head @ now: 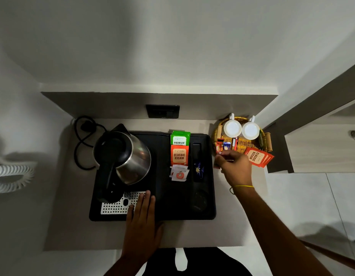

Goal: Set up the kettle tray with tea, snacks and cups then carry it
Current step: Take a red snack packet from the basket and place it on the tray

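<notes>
A black kettle tray (210, 196) is sitting in the middle of the frame on a pale counter (77, 232), and a steel kettle (124, 156) with a black lid and handle is standing on the tray's left half, its black cord (83, 142) looping on the counter toward the upper left. In the tray's centre slot a green packet reading PREMIUM (180, 138) is lying above an orange packet reading CLASSIC ASSAM (179, 155), with small white sachets (179, 173) just below them, and a dark blue sachet (198, 169) is lying in the narrow slot to their right. The left hand (141, 220) is resting flat at the lower centre, fingers held straight and close together, its fingertips lying over the perforated metal grille (114, 206) at the tray's lower left edge while the palm is lying on the counter. The right hand (235, 170) is reaching toward the upper right, fingers curled together and pinching a red sachet (217, 165) just beside the tray's right edge. Beyond it, a woven yellow basket (244, 145) is holding two white cups (241, 129) side by side, a few small sachets (225, 145) at its left side, and a fan of orange CLASSIC ASSAM packets (258, 157) overhanging its lower right rim.
</notes>
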